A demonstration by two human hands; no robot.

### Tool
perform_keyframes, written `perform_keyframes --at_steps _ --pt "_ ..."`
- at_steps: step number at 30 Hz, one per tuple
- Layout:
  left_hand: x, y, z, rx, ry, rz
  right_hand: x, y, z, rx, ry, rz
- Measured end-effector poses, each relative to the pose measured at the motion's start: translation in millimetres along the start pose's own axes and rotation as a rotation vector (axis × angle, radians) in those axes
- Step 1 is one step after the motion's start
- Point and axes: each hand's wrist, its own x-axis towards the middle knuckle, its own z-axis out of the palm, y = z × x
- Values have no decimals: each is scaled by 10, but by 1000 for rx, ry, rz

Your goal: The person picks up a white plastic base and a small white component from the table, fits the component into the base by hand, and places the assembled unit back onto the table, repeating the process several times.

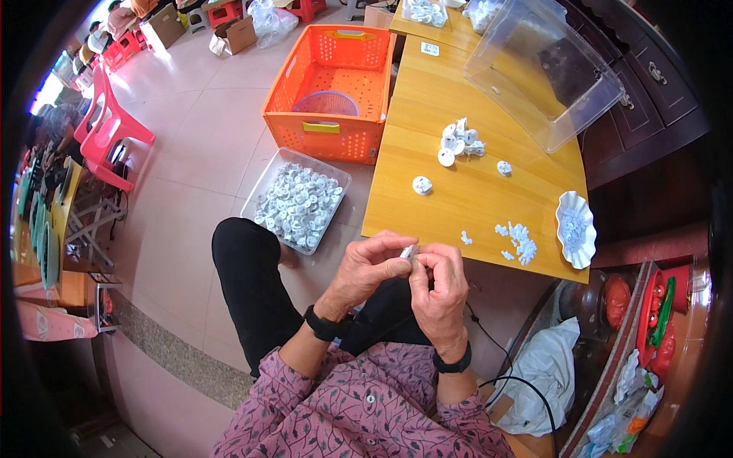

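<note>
The left hand (pixel 360 273) and right hand (pixel 440 294) meet just off the near edge of the table (pixel 397 172). The left thumb and forefinger pinch 1 small white part (pixel 409 252); the right fingertips close in at its right side, but whether they grip it cannot be told. The part lies between the fingertips of both hands; its long axis appears to slant from near left to far right, though the fingers cover most of it. To the right on the table lie 1 loose pale-blue piece (pixel 466 238), a pile of pale-blue pieces (pixel 523 246) and a scalloped white dish (pixel 578 260); the right hand is nearer to all 3. Farther, 1 round white fitting (pixel 422 185) precedes a cluster of fittings (pixel 460 140). Left, on the floor, stands a clear box (pixel 253 204) of white parts.
</note>
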Motion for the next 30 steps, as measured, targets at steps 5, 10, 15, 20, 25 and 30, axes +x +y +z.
perform_keyframes --at_steps 5,10,15,20,25,30 --pt "-22 -7 4 -136 64 -69 2 -57 -20 186 -1 152" --pt "-30 -25 12 -103 80 -83 -12 17 -15 124 -25 93" --pt "-25 -45 17 -89 72 -69 -8 16 45 41 -5 30" --pt "-36 -56 -36 -96 59 -62 -19 48 49 73 -6 27" --pt "-52 -36 -41 -155 88 -129 -64 114 84 371 8 219" --pt "-59 -23 -27 -126 88 -135 -75 106 93 403 -5 286"
